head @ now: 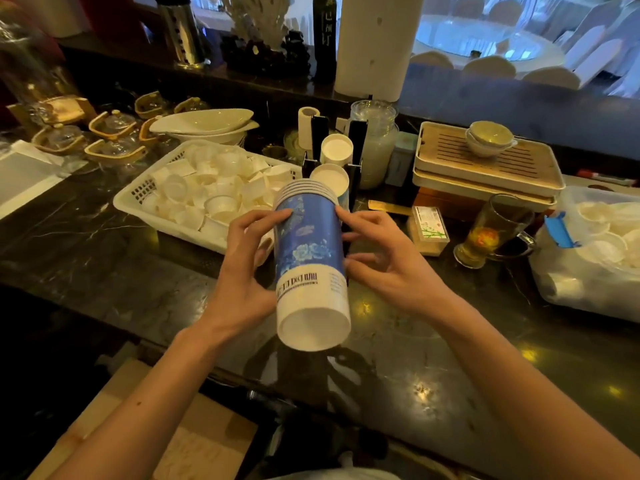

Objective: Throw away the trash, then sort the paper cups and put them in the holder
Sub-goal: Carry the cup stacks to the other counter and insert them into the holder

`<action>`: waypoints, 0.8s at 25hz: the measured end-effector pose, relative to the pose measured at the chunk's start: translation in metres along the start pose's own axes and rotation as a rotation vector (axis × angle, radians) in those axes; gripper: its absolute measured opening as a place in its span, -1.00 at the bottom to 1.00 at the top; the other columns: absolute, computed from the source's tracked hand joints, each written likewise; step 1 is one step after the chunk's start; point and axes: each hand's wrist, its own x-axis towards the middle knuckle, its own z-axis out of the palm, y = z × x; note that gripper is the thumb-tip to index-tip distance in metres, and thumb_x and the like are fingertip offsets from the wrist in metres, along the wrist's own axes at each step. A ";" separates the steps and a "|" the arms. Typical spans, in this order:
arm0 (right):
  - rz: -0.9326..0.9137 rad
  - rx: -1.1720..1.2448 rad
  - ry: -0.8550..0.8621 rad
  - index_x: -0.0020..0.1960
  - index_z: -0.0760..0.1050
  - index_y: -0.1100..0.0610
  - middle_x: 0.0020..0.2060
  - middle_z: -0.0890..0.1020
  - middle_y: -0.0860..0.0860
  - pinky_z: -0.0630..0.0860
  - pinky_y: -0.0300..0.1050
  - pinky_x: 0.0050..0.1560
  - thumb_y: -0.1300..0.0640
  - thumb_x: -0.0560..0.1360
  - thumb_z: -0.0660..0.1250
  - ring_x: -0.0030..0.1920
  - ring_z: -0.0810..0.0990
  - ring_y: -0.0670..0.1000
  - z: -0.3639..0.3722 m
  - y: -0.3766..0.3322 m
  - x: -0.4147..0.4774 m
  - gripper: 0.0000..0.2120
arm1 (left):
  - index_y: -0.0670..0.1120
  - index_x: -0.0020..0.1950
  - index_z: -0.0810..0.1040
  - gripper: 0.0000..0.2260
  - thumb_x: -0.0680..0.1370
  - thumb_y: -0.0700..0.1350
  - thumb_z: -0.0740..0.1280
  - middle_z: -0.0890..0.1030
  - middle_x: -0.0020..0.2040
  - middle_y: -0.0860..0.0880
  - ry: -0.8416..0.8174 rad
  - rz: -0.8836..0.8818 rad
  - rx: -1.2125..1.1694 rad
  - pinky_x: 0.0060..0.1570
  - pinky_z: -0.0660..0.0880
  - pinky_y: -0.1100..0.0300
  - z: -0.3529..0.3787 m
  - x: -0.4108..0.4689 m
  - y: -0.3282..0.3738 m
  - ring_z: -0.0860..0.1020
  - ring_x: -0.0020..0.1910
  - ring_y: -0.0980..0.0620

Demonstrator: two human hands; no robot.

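Blue nested paper cups [309, 251] between both hands [242, 268], seemingly empty.

Blue cups [309, 244] with pale flower print and white band, white basket [138, 202], black marbled counter [104, 268]

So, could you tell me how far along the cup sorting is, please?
Done: two cup stacks already sit in the black holder. In hand: left hand and right hand grip a nested blue stack. Left: slotting it in; trash disposal can't be judged.
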 end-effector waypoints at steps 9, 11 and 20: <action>0.010 -0.006 -0.024 0.48 0.25 -0.23 0.44 0.36 -0.12 0.45 0.16 0.32 0.15 0.47 0.47 0.42 0.36 -0.05 0.007 0.026 0.002 -0.30 | 0.23 0.42 0.38 -0.21 0.27 -0.04 0.62 0.40 0.43 0.03 -0.102 -0.103 -0.192 0.21 0.43 0.35 0.010 0.004 -0.019 0.40 0.40 0.11; 0.032 -0.007 -0.027 0.49 0.21 -0.26 0.39 0.43 -0.17 0.48 0.08 0.28 0.03 0.47 0.47 0.36 0.43 -0.10 0.007 0.028 0.005 -0.29 | 0.28 0.33 0.45 -0.29 0.24 0.08 0.63 0.54 0.29 0.19 -0.097 -0.200 -0.234 0.08 0.50 0.34 0.010 0.008 -0.019 0.50 0.28 0.17; 0.240 0.027 -0.077 0.47 0.25 -0.19 0.14 0.55 -0.27 0.47 -0.51 -0.14 0.05 0.55 0.39 0.08 0.54 -0.38 0.004 0.039 0.029 -0.43 | 0.48 0.11 0.49 -0.59 0.30 0.29 0.49 0.62 0.14 0.28 -0.258 -0.521 -0.199 0.00 0.51 0.32 0.009 0.037 -0.027 0.57 0.13 0.25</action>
